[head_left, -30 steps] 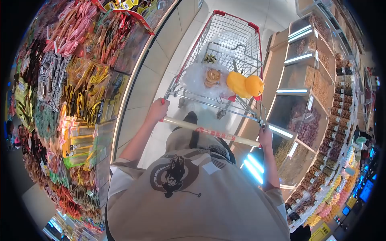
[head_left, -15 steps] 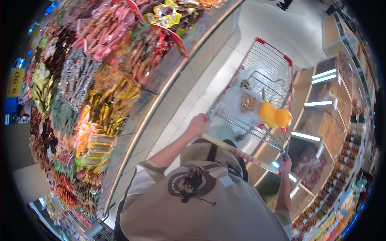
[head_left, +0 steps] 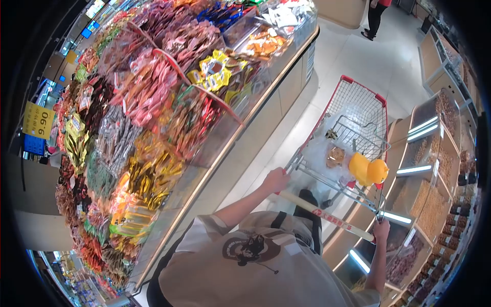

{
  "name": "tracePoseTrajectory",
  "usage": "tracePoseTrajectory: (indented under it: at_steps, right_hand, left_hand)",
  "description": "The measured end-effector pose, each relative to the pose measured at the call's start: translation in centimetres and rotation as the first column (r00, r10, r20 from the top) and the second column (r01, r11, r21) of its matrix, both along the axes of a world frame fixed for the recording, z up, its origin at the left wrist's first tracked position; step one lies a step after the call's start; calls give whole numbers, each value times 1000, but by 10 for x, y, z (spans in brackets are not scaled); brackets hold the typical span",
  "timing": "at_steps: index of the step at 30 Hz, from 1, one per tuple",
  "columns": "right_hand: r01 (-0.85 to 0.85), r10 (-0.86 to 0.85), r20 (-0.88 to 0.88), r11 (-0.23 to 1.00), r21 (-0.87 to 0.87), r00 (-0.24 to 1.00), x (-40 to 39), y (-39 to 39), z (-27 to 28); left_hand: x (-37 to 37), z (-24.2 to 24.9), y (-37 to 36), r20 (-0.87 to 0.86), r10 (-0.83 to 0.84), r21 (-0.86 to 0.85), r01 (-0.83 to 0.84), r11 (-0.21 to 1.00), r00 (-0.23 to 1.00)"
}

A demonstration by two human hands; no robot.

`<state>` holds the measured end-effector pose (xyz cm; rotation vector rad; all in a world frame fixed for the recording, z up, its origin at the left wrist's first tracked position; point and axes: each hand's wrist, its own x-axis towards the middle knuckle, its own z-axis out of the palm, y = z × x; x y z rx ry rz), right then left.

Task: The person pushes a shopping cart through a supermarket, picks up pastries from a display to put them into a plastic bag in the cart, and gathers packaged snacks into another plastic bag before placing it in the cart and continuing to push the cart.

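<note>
My left hand [head_left: 276,180] is closed round the left end of the cart handle [head_left: 327,215]. At the handle's right end, my right hand [head_left: 381,229] grips the frame corner. In front of me stands the red-edged wire shopping cart [head_left: 357,88]. It holds clear plastic bags [head_left: 319,153], a pack of brown food [head_left: 335,156] and a yellow duck-shaped item [head_left: 367,170] near the right side.
A long counter heaped with wrapped snacks [head_left: 148,97] runs along the left. Bins of loose dry goods [head_left: 427,204] line the right. Ahead on the tiled floor [head_left: 340,48] stands a person in dark trousers [head_left: 376,18]. A yellow price sign [head_left: 39,121] hangs at the left.
The view has shifted, so the cart and both hands appear further right and lower. More of the person ahead and of the counter's far end shows. Both hands keep their hold.
</note>
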<state>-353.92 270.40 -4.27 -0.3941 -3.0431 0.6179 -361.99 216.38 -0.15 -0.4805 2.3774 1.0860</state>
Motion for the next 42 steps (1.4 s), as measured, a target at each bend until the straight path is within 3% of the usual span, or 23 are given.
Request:
tracePoseTrajectory:
  at_steps: [2, 4, 7, 10, 15, 19, 23, 29, 35, 42]
  right_hand:
    - [99, -77, 227, 991, -87, 971, -24, 14, 3]
    - [183, -154, 207, 974, -132, 966, -52, -10, 50]
    - [155, -107, 199, 957, -247, 974, -83, 10, 44]
    - [170, -152, 119, 973, -158, 981, -107, 20, 32]
    - [202, -171, 188, 967, -158, 967, -149, 32, 22]
    - [179, -141, 257, 975, -135, 956, -184, 20, 46]
    - [279, -179, 359, 928, -248, 916, -223, -8, 93]
    - [201, -152, 200, 946, -254, 968, -270, -11, 68]
    - [215, -149, 249, 940, -264, 957, -331, -15, 55]
    - [193, -140, 216, 948, -252, 966, -404, -10, 19]
  left_hand:
    - [-17, 3, 10, 3, 10, 13, -10, 1000, 1000]
    - [-39, 10, 23, 13, 45, 45, -45, 998, 999]
    - [-67, -17, 31, -18, 36, 15, -36, 999, 999]
    - [-97, 15, 46, 64, 140, 93, -146, 985, 988]
    - [-153, 8, 49, 50, 131, 33, -133, 991, 990]
    - [-196, 0, 51, 58, 166, 3, -166, 986, 984]
    - [-237, -3, 45, -10, 61, -103, -62, 993, 998]
    - [-296, 7, 40, 33, 18, -131, -14, 991, 999]
    - [-361, -18, 24, -11, 33, -29, -34, 999, 999]
    - [-441, -1, 13, -34, 83, 60, -81, 995, 996]
